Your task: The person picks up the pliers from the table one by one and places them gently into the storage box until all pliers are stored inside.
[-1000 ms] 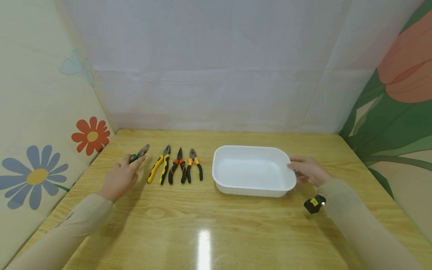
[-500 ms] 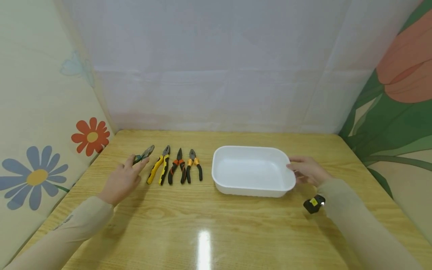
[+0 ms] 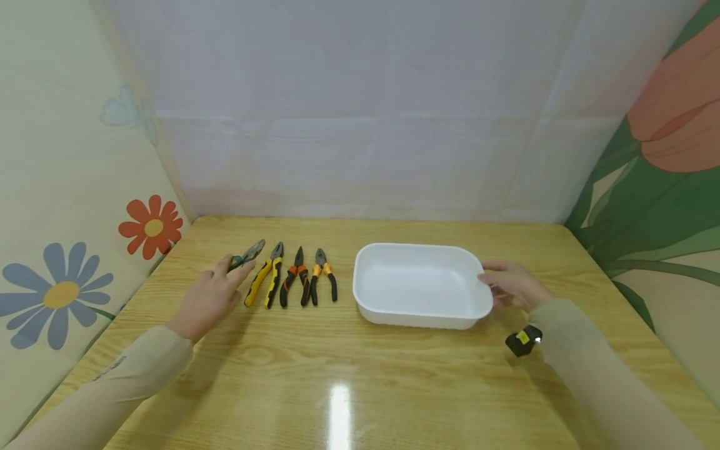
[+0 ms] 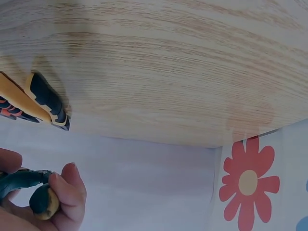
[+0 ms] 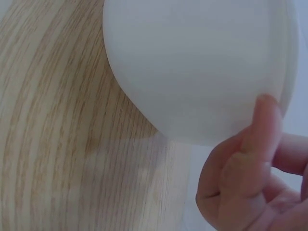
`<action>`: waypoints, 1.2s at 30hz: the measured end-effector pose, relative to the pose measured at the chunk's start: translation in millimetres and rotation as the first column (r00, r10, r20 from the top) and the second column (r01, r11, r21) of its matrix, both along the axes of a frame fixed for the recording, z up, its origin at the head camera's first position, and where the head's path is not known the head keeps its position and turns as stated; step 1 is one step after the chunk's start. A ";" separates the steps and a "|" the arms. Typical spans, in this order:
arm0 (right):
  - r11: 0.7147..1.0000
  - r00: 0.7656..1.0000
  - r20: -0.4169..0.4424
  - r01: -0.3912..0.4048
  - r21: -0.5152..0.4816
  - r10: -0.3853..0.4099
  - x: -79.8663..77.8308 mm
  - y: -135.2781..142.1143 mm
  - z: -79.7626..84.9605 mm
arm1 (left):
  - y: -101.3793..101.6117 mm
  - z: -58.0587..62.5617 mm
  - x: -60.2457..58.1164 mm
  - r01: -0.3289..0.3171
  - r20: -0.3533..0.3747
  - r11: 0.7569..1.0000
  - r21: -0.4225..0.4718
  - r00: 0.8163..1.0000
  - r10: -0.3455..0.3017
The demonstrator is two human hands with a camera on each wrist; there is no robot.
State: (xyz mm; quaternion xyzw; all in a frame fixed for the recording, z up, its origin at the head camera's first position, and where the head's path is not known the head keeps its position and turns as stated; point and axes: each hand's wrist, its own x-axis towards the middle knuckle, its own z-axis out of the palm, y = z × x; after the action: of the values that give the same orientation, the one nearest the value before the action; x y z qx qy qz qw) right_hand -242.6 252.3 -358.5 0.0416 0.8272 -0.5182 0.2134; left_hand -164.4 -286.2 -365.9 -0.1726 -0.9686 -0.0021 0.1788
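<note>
My left hand point(image 3: 208, 300) grips green-handled pliers point(image 3: 247, 255), whose metal jaws point away to the right. In the left wrist view, fingers curl round the green handles point(image 4: 24, 182). Just right of that hand lie yellow-and-black pliers point(image 3: 272, 272), then black-and-orange long-nose pliers point(image 3: 290, 284) and small pliers with orange-and-black handles point(image 3: 316, 281). My right hand point(image 3: 514, 284) holds the right end of a white plastic tub point(image 3: 416, 320); in the right wrist view its thumb point(image 5: 264, 125) lies against the tub's outer wall point(image 5: 192, 86).
The wooden table point(image 3: 315, 369) ends at a pale cloth backdrop point(image 3: 360, 125). Flower-printed panels point(image 3: 50, 187) stand at both sides. A small black device with a yellow mark point(image 3: 523, 339) is at my right wrist.
My left hand has moved a little to the right with the green-handled pliers, nearer to the yellow-and-black pair. The right hand and the tub stay almost where they were.
</note>
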 end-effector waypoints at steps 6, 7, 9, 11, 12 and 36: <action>1.000 1.000 0.011 0.007 0.014 -0.007 -0.2 -1.1 0.6 | 4.5 0.3 -1.2 -0.003 0.010 1.000 0.005 1.000 0.003; 1.000 1.000 0.012 0.006 0.015 -0.007 -0.1 -1.1 0.8 | 5.7 0.7 -1.4 -0.003 0.012 1.000 0.002 1.000 0.003; 1.000 1.000 0.014 0.004 0.014 -0.004 -0.2 -0.7 0.6 | 8.1 1.3 -1.9 -0.007 0.022 1.000 -0.008 1.000 0.008; 1.000 1.000 0.015 0.002 0.008 -0.003 -0.3 -0.4 0.6 | 10.8 2.2 -2.2 -0.008 0.029 1.000 -0.018 1.000 0.009; 1.000 1.000 0.014 0.001 0.005 -0.001 -0.4 -0.3 0.6 | 12.1 2.6 -2.4 -0.005 0.030 1.000 -0.022 1.000 0.006; 1.000 1.000 0.010 -0.006 0.009 0.006 -1.5 1.2 0.1 | 34.0 8.5 -9.6 0.143 -0.116 0.987 -0.076 0.982 -0.152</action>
State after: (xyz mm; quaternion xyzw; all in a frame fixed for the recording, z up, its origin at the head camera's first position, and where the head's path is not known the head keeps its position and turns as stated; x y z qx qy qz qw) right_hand -244.0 253.6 -358.5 0.0426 0.8285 -0.5136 0.2191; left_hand -174.0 -252.2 -357.4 -0.2496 -0.9400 0.0278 0.2309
